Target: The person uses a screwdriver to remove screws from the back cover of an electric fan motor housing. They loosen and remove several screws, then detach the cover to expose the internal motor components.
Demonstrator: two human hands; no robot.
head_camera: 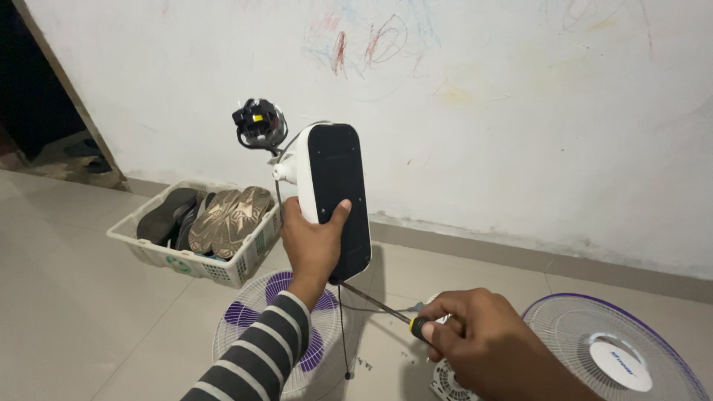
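My left hand point(312, 245), in a striped sleeve, grips a white fan base point(334, 189) with a black underside and holds it upright off the floor. The bare fan motor point(259, 123) sticks out at its far top end, with wires showing. My right hand point(475, 338) is shut on a screwdriver point(379, 303) with a black and yellow handle. Its thin shaft points up and left, and the tip reaches the lower edge of the black underside.
A white basket point(152, 252) of sandals stands by the wall at left. A fan grille with purple blades point(252, 327) lies under my left arm. Another grille with a purple rim point(616, 356) lies at right. A dark doorway point(30, 89) opens at far left.
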